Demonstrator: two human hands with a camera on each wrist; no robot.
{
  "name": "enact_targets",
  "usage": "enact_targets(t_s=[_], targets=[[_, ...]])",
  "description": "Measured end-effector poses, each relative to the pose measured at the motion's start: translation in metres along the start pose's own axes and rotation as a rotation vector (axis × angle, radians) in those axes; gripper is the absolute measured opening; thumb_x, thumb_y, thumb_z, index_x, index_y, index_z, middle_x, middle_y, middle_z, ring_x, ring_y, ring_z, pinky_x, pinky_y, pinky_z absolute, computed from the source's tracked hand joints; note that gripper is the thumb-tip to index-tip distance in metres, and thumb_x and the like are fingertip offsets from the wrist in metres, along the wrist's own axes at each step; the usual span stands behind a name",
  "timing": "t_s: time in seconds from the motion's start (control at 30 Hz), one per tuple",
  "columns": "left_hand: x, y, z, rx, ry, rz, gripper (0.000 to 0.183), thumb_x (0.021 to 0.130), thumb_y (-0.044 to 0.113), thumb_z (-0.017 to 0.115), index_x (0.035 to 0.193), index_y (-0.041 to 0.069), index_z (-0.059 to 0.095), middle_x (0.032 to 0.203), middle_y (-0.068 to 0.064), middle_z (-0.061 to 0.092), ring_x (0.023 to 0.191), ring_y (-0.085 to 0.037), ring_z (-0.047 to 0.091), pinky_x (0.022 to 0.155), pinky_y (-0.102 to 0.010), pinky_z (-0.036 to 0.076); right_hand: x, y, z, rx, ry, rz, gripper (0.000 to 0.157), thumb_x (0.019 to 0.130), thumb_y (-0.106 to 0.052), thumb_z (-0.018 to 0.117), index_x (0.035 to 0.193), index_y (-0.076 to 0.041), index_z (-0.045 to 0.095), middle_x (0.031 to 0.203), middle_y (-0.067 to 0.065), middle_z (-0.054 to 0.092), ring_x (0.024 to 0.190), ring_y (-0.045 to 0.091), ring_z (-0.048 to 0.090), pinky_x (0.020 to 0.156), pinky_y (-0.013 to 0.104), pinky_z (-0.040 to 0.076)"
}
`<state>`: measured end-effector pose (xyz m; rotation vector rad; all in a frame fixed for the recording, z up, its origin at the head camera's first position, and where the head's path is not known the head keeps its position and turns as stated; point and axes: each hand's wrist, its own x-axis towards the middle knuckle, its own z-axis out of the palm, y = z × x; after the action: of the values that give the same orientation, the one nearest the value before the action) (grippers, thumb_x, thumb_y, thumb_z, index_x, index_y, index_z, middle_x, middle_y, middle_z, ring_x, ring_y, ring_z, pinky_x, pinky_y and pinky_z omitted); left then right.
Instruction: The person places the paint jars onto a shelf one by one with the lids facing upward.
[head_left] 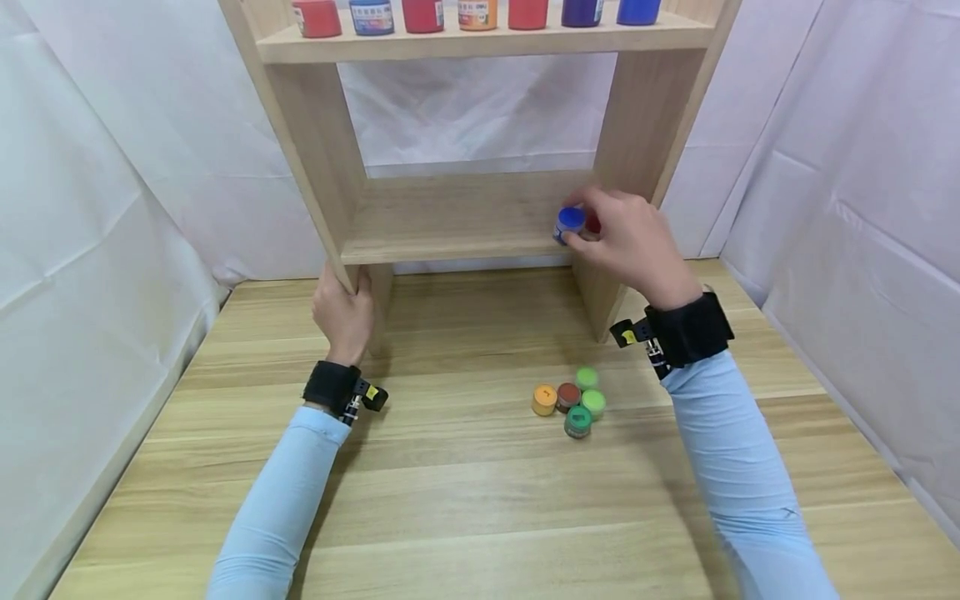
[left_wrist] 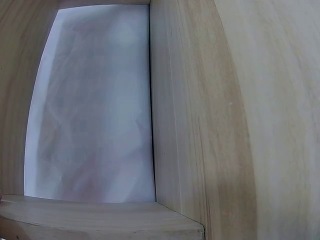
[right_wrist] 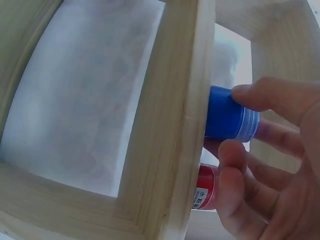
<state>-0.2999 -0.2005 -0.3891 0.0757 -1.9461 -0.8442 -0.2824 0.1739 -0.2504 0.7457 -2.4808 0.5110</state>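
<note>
My right hand point(head_left: 637, 242) pinches a blue paint jar point(head_left: 570, 222) at the right end of the wooden shelf unit's lower board point(head_left: 457, 217). In the right wrist view, thumb and fingers lie around the blue jar's lid end, its base at the board. A red paint jar point(right_wrist: 205, 187) stands right beside it, partly hidden by the fingers in the head view. Low on the unit's left side panel point(head_left: 315, 142), my left hand point(head_left: 343, 312) grips the front edge. The left wrist view shows only wooden boards and white cloth, with barely a fingertip at its edge.
Along the upper shelf point(head_left: 487, 46) stands a row of several red, blue and orange jars. Small pots cluster on the table in front of the unit: an orange pot point(head_left: 544, 400), a brown pot point(head_left: 568, 397) and green pots point(head_left: 578, 422). White cloth point(head_left: 862, 208) hangs around the table.
</note>
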Motion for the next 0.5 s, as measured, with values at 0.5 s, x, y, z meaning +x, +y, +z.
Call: enact_targets(t_s=[0.5], targets=[[0.000,-0.002,0.000,0.007,-0.002,0.012,0.033,0.090,0.028,0.062,0.112,0.003,0.064,0.095,-0.011,0.066,0.081,-0.025,0.063,0.061,-0.044,0.044,0.011,-0.003,0.008,-0.125,0.026,-0.007,0.032,0.087,-0.026,0.066,0.111,-0.005,0.066,0.108,0.013,0.058,0.074,0.021,0.054,0.059,0.038,0.047]])
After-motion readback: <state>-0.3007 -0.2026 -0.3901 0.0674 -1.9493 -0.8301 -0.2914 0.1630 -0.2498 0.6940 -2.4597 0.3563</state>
